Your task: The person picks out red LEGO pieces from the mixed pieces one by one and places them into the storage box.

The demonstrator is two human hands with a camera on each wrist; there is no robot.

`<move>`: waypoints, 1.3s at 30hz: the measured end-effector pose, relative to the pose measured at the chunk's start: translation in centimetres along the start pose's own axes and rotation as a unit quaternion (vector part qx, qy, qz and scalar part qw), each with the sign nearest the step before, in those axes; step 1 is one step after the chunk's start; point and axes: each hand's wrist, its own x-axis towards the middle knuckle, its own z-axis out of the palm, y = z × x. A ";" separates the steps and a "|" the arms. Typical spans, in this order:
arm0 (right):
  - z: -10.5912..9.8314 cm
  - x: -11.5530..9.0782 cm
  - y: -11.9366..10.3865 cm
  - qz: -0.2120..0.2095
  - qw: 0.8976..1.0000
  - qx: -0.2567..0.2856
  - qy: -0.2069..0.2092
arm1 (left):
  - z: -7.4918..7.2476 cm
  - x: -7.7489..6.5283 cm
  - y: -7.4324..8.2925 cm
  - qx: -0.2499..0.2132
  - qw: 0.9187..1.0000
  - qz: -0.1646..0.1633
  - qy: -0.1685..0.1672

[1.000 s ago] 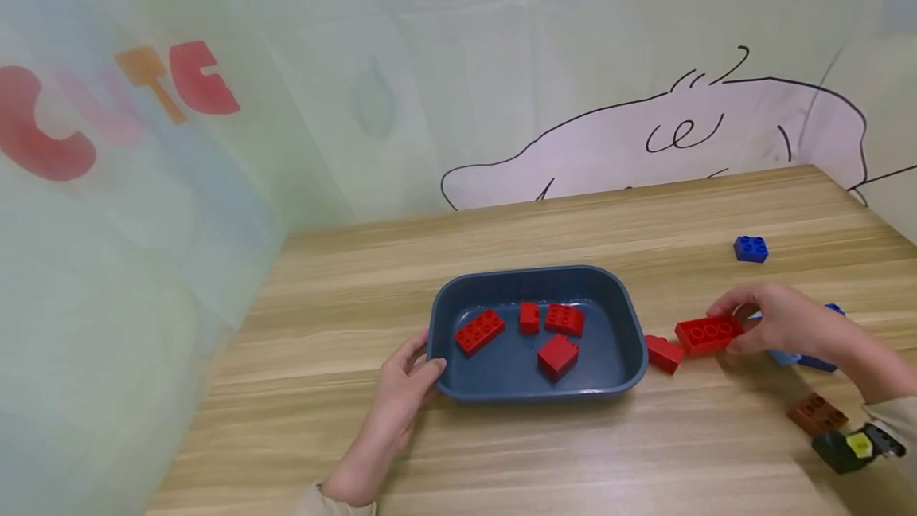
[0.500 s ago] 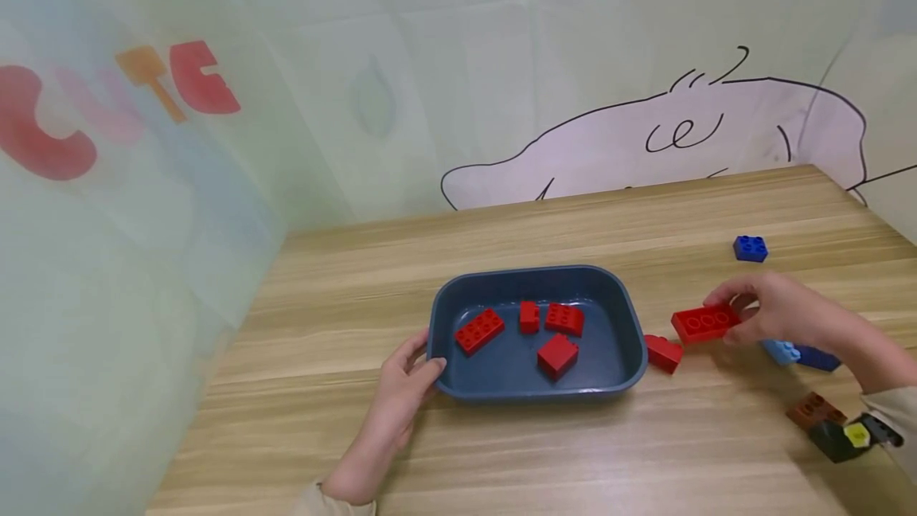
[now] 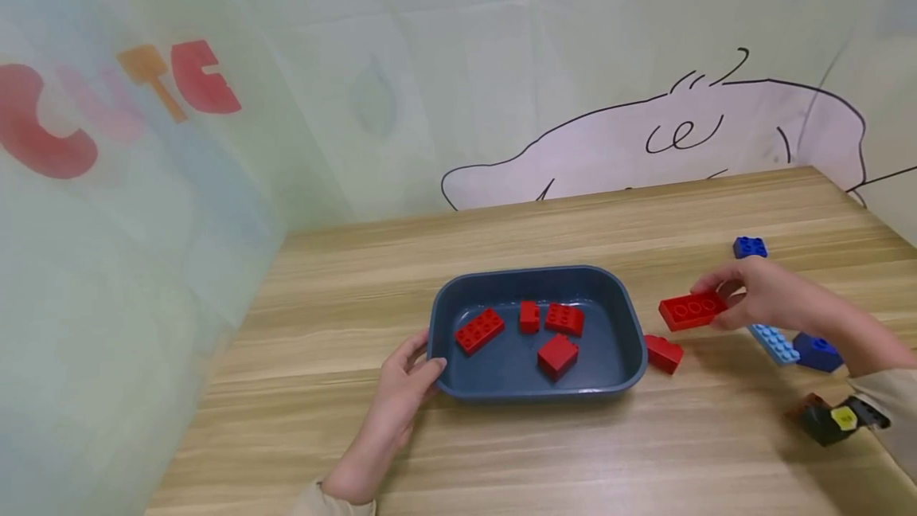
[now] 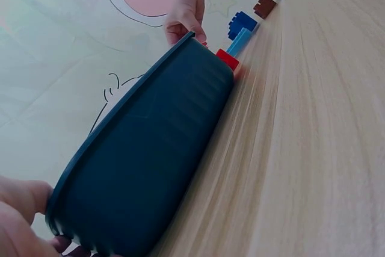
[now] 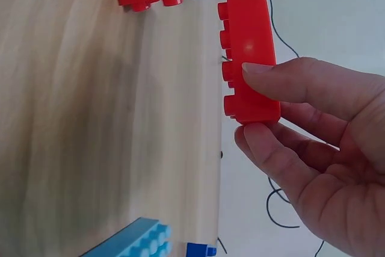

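A long red toy brick [image 3: 691, 310] is pinched between the thumb and fingers of my right hand [image 3: 752, 293]. In the right wrist view that brick [image 5: 249, 40] hangs above the table, studs facing away from the palm. My left hand [image 3: 401, 381] grips the left end of a dark blue tray [image 3: 494, 396], thumb over the rim. Inside the tray lie several red bricks, among them an eight-stud brick [image 3: 480, 331] and a blockier brick [image 3: 557, 357]. Another red brick [image 3: 664, 353] rests on the table by the tray's right side.
A light blue brick [image 3: 775, 343] and a dark blue brick [image 3: 818, 353] lie under the right forearm. Farther back sits a small blue brick [image 3: 750, 247]. A brown brick [image 3: 813, 404] is mostly hidden behind the black wrist device [image 3: 831, 422]. A printed cloth backs the wooden table.
My right hand has raised the long red brick off the table and carried it slightly left, toward the tray. The left hand and the tray have stayed put.
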 end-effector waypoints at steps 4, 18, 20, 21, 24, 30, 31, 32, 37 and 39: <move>-0.2 0.4 -0.7 0.003 1.000 0.004 0.000 | 0.0 0.0 0.0 0.003 1.000 -0.001 0.002; -0.8 2.0 -3.5 -0.002 1.000 0.001 -0.019 | 0.0 -0.1 0.1 0.004 1.000 0.000 0.001; -0.8 2.2 -3.8 -0.005 1.000 0.004 -0.020 | 0.0 -0.1 0.1 0.004 1.000 -0.001 0.002; -0.8 2.2 -4.0 -0.007 1.000 0.006 -0.022 | 0.0 -0.1 0.1 0.003 1.000 -0.001 0.002; -0.6 2.6 -4.4 -0.012 0.999 0.009 -0.029 | 0.0 -0.1 0.1 0.001 1.000 -0.003 0.001; -0.3 3.2 -5.6 -0.024 0.999 0.009 -0.045 | -0.1 -0.1 0.0 0.003 1.000 -0.004 -0.001; -0.3 3.3 -5.8 -0.027 0.998 0.008 -0.047 | -0.1 -0.1 0.0 0.004 1.000 -0.004 0.000; -0.2 3.4 -6.1 -0.030 0.998 0.007 -0.048 | 0.0 -0.1 0.1 0.005 1.000 -0.004 0.000; 0.0 4.0 -7.0 -0.053 0.997 0.005 -0.063 | 0.0 -0.1 0.1 0.004 1.000 -0.003 0.000; 0.2 4.3 -7.4 -0.063 0.995 0.005 -0.072 | 0.0 -0.1 0.1 0.003 1.000 -0.002 -0.001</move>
